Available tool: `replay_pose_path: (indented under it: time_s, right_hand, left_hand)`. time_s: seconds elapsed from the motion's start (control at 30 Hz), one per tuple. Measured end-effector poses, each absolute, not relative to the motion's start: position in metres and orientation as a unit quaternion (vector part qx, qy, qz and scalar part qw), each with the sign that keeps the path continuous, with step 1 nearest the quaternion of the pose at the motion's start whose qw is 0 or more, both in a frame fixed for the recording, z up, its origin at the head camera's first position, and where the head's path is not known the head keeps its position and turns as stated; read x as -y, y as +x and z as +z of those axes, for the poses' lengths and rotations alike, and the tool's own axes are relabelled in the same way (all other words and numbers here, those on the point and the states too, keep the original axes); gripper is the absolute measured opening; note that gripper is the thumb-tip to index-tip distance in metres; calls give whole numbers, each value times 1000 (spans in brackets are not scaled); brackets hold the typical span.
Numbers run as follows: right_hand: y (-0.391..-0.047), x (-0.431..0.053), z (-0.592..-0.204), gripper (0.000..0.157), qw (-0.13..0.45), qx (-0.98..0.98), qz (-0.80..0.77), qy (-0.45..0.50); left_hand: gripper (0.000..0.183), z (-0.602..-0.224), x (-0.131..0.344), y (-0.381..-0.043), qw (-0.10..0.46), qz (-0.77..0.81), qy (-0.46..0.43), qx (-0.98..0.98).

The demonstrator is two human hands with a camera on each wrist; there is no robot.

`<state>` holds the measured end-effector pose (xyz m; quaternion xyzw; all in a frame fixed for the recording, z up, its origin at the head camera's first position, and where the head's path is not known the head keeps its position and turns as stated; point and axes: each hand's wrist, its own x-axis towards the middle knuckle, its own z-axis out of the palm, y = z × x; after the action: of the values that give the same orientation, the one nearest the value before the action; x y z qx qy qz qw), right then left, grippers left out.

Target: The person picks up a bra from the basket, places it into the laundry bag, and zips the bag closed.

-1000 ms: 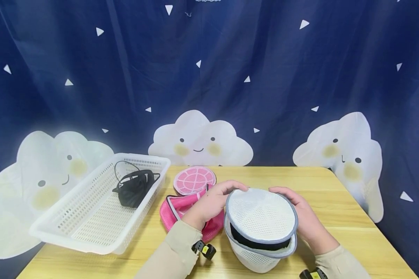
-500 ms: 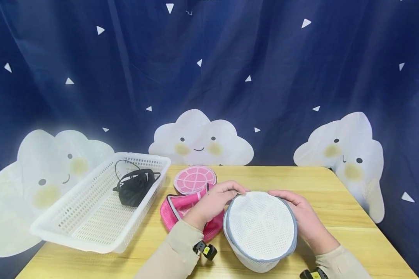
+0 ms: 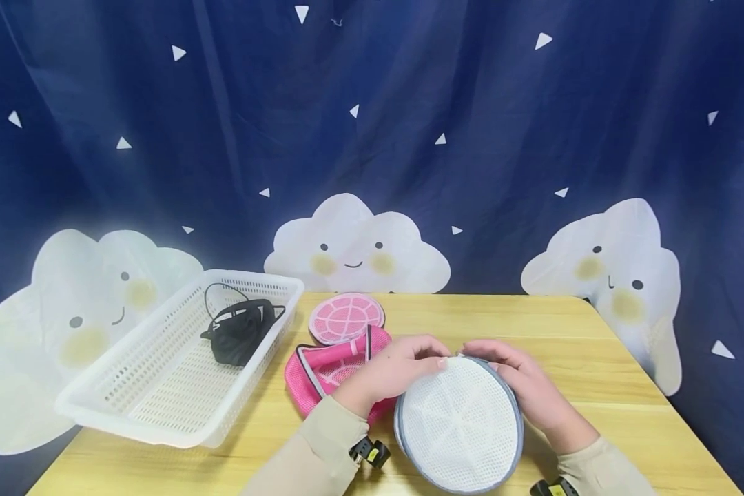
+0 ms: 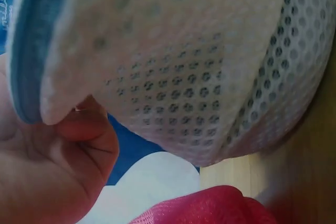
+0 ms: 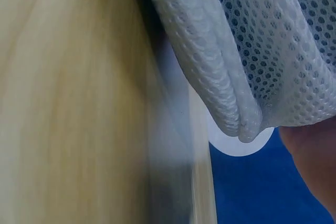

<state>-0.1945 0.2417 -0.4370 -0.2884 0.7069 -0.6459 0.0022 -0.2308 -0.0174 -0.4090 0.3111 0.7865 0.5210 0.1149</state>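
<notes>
A round white mesh laundry bag [image 3: 461, 427] with grey-blue trim stands at the table's near side, its round lid lying over the opening and tilted toward me. My left hand [image 3: 403, 372] pinches the far left of the trimmed rim, thumb on top. In the left wrist view, the curled fingers of that hand [image 4: 58, 161] meet the blue-edged rim beside the mesh wall [image 4: 178, 82]. My right hand [image 3: 527, 389] holds the far right of the rim, its fingertips close to the left ones. The right wrist view shows the mesh side [image 5: 252, 51] and part of that hand [image 5: 315, 166]. The bag's contents are hidden.
A pink mesh bag [image 3: 304, 382] lies beside my left forearm, with a round pink panel [image 3: 347, 318] behind it. A white plastic basket [image 3: 142, 430] at the left holds a black fabric item with thin straps [image 3: 242, 334]. A blue curtain [image 3: 372, 138] hangs behind the wooden table [image 3: 595, 358].
The lid has come down over the black thing in the white bag. Both hands have moved closer together along the far rim, and the bag has tipped toward me.
</notes>
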Motion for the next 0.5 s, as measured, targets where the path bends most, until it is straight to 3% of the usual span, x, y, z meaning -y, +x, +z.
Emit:
replay_pose_path:
  time_s: [0.2,0.5]
  right_hand:
    - [-194,-243,-435,48,135,-623,-686,-351]
    - [-194,-243,-436,39,172,-587,-730,-306]
  left_hand:
    - [15,-405,16,-225,107,517,339,-779]
    - [15,-403,13,-222,103,502,374,-773]
